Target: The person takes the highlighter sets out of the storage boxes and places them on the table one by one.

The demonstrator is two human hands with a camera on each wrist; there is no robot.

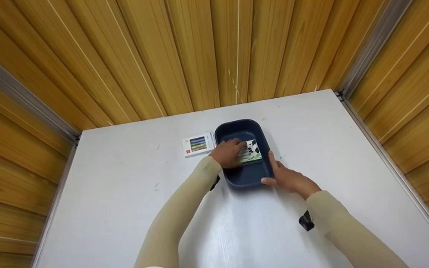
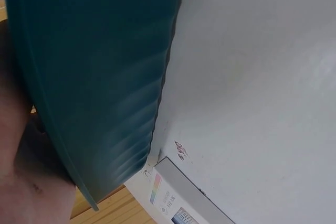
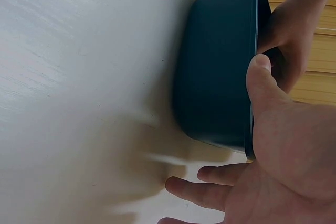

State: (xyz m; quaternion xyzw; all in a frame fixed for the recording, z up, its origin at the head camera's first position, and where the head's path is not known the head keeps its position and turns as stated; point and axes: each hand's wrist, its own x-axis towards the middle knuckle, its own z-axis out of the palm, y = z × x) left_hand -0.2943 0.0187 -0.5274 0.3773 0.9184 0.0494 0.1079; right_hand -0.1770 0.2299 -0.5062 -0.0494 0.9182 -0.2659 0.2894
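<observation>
A dark blue plastic bin [image 1: 246, 182] stands on the white table; its outer wall [image 2: 100, 77] fills much of the left wrist view. My left hand [image 1: 228, 153] reaches over the near-left rim and holds a flat panda-print pack [image 1: 252, 152] inside the bin, its fingertips partly hidden. At the bin's right side is my right hand [image 1: 287, 178], thumb resting on the rim and the other fingers spread along the outside, as the right wrist view shows. Just left of the bin lies a white box of colored pens [image 1: 198, 144], partly visible in the left wrist view too.
The white table [image 1: 114, 193] reaches back to a wood-patterned corrugated wall [image 1: 199, 56]. Similar panels rise on both sides, with a metal frame strip [image 1: 385, 156] along the right edge.
</observation>
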